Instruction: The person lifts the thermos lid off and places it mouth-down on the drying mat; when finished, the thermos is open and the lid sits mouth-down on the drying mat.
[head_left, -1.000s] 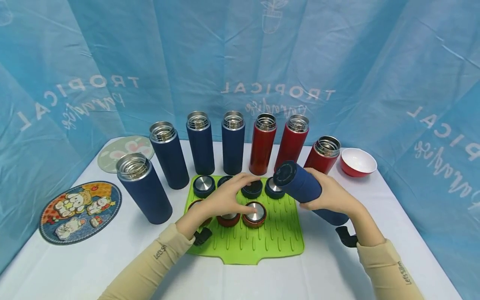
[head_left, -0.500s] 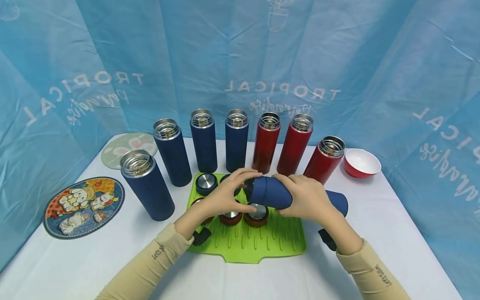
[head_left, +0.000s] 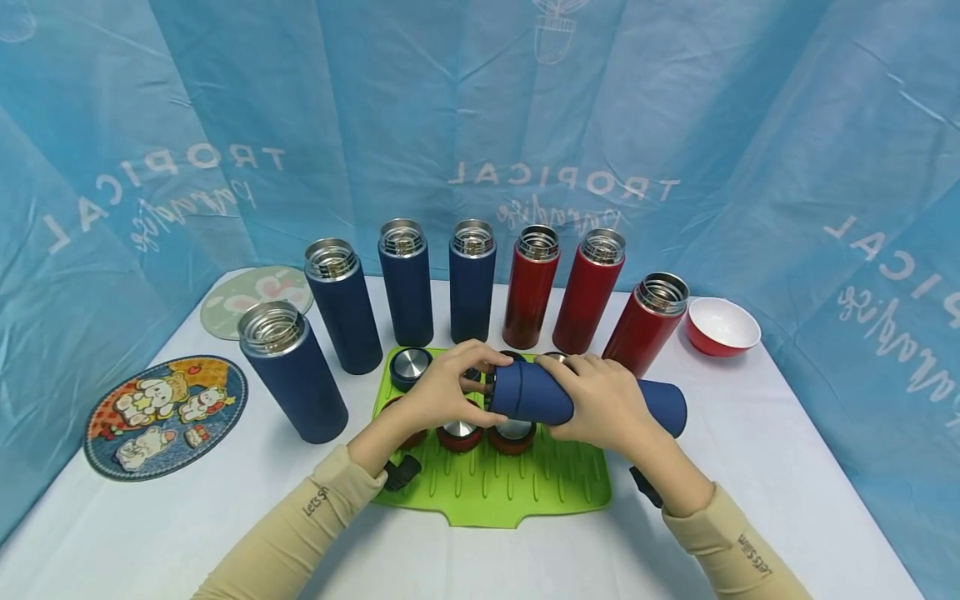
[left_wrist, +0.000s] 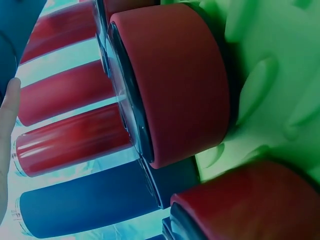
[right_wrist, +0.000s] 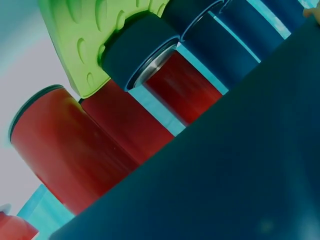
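A navy thermos bottle (head_left: 532, 393) lies nearly level over the green ridged mat (head_left: 517, 492), a seam circling it near its dark left end. My right hand (head_left: 606, 404) grips its body from above; in the right wrist view the bottle (right_wrist: 225, 180) fills the lower right. My left hand (head_left: 442, 390) has its fingers and thumb around the seamed end. In the left wrist view, a finger (left_wrist: 7, 115) reaches the blue surface (left_wrist: 12, 35). Below sit bottle lids, among them a navy lid (head_left: 411, 367) and a red lid (head_left: 459, 435), silver insides upward.
Several open navy bottles (head_left: 405, 292) stand in an arc behind and left of the mat. Open red bottles (head_left: 532, 287) continue it to the right, up to a red-and-white bowl (head_left: 723, 329). Two oval placemats, cartoon-patterned (head_left: 161, 417) and pale green (head_left: 232, 304), lie at left.
My right hand has brought the navy bottle leftward and tipped it toward level. Its seamed end has come into my left hand, whose fingers have closed around it.
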